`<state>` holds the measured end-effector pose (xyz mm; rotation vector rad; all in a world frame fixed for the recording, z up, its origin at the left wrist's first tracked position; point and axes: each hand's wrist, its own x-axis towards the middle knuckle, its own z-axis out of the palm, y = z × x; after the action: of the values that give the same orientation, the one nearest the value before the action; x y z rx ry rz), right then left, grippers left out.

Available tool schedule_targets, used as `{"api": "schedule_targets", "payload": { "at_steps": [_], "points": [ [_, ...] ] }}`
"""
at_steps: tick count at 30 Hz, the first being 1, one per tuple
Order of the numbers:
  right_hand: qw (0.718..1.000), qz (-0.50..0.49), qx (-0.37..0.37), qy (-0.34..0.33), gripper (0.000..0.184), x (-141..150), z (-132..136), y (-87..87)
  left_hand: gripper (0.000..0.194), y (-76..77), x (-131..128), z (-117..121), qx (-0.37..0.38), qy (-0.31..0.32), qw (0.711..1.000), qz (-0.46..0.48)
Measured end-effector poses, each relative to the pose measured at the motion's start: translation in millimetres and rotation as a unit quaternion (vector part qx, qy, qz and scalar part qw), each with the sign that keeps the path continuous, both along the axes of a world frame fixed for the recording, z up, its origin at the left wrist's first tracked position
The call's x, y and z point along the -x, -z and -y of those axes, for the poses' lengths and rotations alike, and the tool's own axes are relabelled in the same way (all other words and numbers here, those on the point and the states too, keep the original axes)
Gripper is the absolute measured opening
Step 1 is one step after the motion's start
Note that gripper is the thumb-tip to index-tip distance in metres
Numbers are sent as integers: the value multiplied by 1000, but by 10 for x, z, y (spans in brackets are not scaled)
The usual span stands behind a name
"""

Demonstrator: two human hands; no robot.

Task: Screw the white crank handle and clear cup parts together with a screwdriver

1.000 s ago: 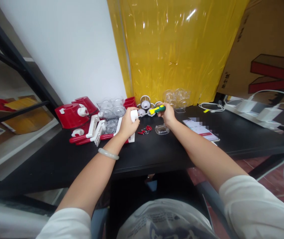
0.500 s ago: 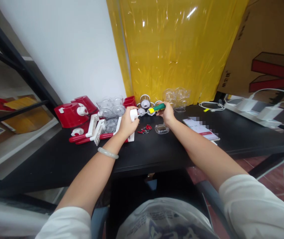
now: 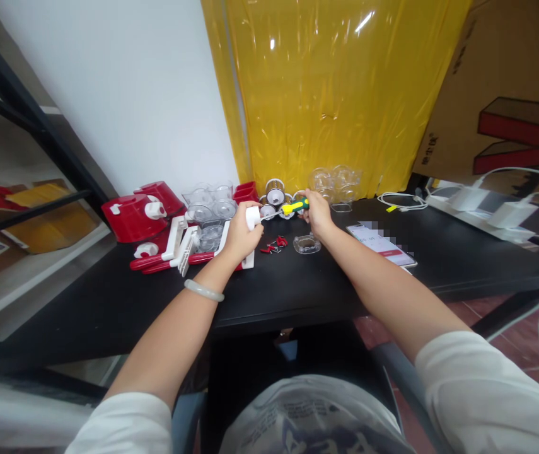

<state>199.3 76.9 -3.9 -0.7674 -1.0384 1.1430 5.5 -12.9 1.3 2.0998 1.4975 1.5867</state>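
My left hand (image 3: 239, 234) is closed around a white plastic part (image 3: 252, 218), held just above the black table (image 3: 297, 290). My right hand (image 3: 317, 213) grips a screwdriver (image 3: 292, 207) with a yellow and green handle; its metal shaft points left into the white part. Small red pieces with screws (image 3: 273, 245) lie on the table below the tool. A clear plastic ring (image 3: 306, 243) sits under my right wrist.
Red and white plastic housings (image 3: 130, 217) and clear cups (image 3: 207, 200) crowd the table's back left. More clear cups (image 3: 333, 181) stand by a yellow plastic sheet (image 3: 326, 88). A phone (image 3: 380, 246) lies at right; chargers and white cables (image 3: 477, 211) lie farther right. A shelf (image 3: 23, 208) stands at left.
Both hands with the screwdriver and white part have shifted slightly up and left; the grip is the same.
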Motion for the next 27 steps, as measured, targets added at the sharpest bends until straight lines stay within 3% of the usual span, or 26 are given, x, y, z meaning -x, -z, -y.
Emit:
{"api": "schedule_targets", "payload": {
  "at_steps": [8,15,22,27],
  "points": [
    [998,-44,26,-33,30,5,-14,-8,51,6,6,-2,-4,-13,1000,-12],
    [999,-36,-4,-17,19,9,-47,19,52,-12,-16,17,-7,-7,1000,-7],
    [1000,-6,-9,-1,38,15,-16,13,51,-23,-26,24,-10,-9,1000,-9],
    [998,-45,34,-21,33,24,-19,-5,51,-25,-23,18,-10,-7,1000,-12]
  ]
}}
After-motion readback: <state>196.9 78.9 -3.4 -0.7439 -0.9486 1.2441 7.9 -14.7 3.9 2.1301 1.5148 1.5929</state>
